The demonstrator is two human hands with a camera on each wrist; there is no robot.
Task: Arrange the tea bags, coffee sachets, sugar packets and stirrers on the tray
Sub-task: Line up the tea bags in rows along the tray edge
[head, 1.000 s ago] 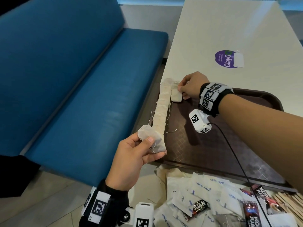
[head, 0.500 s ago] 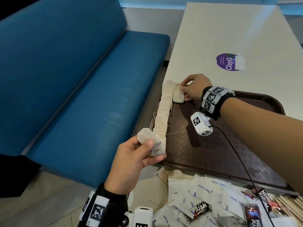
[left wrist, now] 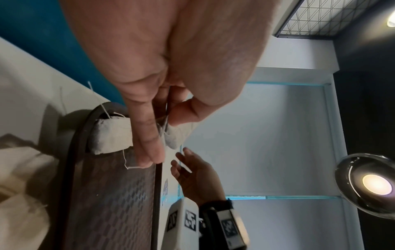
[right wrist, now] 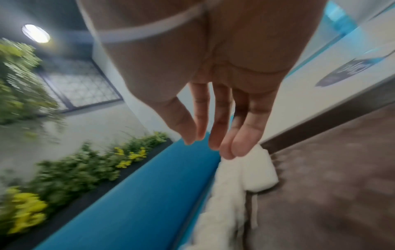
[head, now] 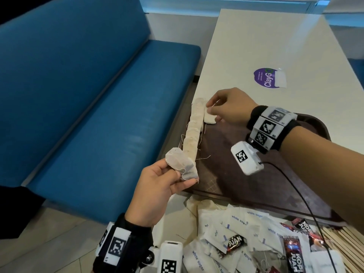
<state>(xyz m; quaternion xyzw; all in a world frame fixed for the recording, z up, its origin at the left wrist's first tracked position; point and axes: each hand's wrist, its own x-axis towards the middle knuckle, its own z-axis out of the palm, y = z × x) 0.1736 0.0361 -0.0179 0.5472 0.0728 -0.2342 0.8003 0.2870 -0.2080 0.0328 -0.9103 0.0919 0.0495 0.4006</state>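
A: Where do the tea bags stand against the dark brown plastic tray [head: 232, 174]?

B: A long row of pale, soft paper tea bags [head: 194, 133] runs along the tray's left rim. One more single white tea bag [head: 209, 119] lies just beside the row's far end, inside the tray. The white sugar packets [head: 236, 221], dark coffee sachets [head: 235, 243] and wooden stirrers [head: 340, 237] lie in a heap off the tray's near rim.

A: And the hands?

B: The left hand [head: 157, 194] pinches a crumpled grey-white tea bag [head: 181, 164] between thumb and fingers at the tray's near left corner. The right hand [head: 228, 109] hangs over the single bag with fingers nearly straight and relaxed, the tips touching its far end, gripping nothing.

A: How will these bags handle?

B: Light and limp, I'd judge. They crumple easily, and the loose strings could snag neighbours. Pinch a bag by its flat body, gently, since thin paper may tear.
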